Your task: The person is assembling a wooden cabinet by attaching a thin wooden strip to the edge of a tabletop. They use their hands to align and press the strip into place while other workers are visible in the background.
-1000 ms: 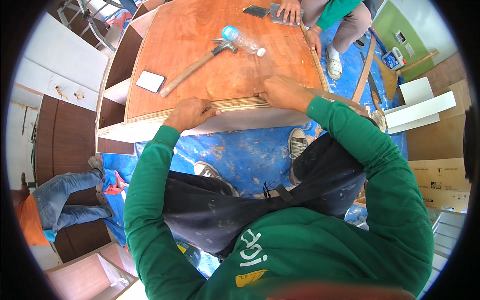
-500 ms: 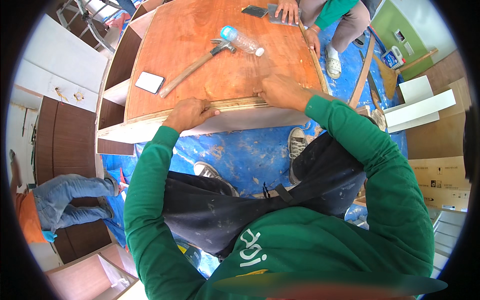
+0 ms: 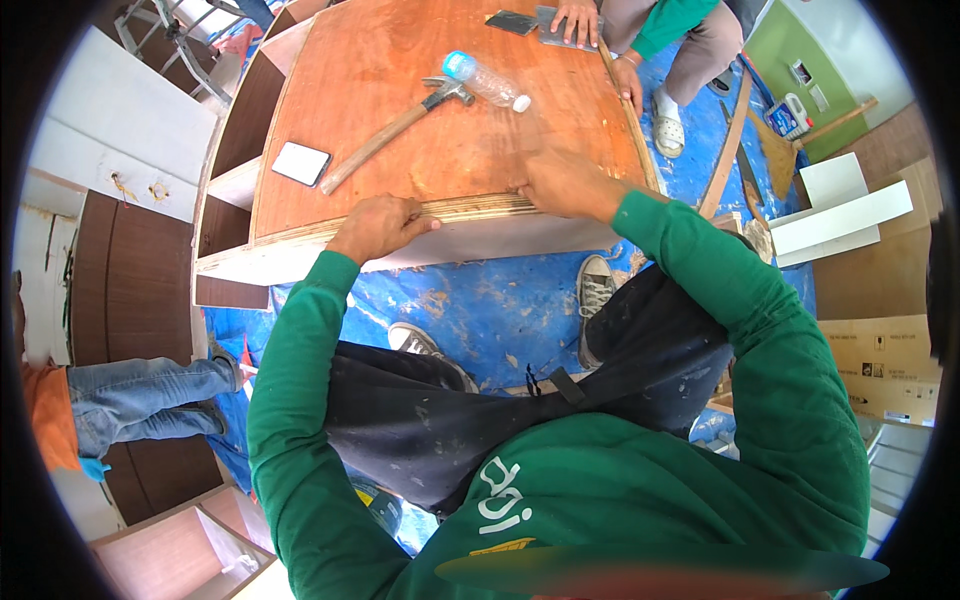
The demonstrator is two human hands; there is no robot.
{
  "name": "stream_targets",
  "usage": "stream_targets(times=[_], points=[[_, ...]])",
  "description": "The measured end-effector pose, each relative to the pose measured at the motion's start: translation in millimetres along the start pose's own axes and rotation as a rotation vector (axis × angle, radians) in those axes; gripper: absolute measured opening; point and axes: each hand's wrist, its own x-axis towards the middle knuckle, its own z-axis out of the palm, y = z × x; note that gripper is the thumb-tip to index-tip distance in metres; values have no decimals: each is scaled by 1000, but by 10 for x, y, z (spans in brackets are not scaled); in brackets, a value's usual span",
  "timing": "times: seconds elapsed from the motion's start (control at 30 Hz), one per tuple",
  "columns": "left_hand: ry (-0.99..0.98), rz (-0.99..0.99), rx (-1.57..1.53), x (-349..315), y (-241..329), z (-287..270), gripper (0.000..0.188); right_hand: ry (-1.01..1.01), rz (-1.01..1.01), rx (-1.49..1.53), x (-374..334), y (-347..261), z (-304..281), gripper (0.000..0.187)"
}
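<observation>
My left hand (image 3: 382,228) is closed on the layered plywood edge (image 3: 470,208) of a curved wooden cabinet, fingers curled over the top and thumb along the front. Farther right, my right hand (image 3: 568,186) is closed at that same edge, fingertips pressed together; whatever they pinch is too small or blurred to make out. Beyond my hands, on the reddish-brown top panel (image 3: 400,90), lie a claw hammer (image 3: 385,140) with a wooden handle, a clear plastic bottle (image 3: 490,85) with a blue label, and a white phone-like slab (image 3: 300,164).
At the far right a co-worker's hand (image 3: 577,20) rests on a grey sheet (image 3: 548,30) beside a dark pad (image 3: 512,22). Blue sheeting (image 3: 480,310) covers the floor. White boards (image 3: 845,222) and a handsaw (image 3: 748,175) lie right. Another person (image 3: 140,400) is at left.
Both my hands stay at nearly the same place on the plywood edge. At left, the other person's legs and orange top have shifted slightly.
</observation>
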Motion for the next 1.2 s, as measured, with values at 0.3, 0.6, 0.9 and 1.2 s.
stream_targets(times=[0.3,0.6,0.9,1.2], points=[[-10,0,-23,3,0,-10,63,-44,-19,-2,-29,-68,-47,26],[17,-5,-21,14,-5,1,65,6,-47,-34,0,15,35,27],[10,-3,-3,-1,-17,2,64,28,14,5,9,-30,29,30],[10,4,-4,13,-6,-8,63,48,-39,13,77,52,120,30]])
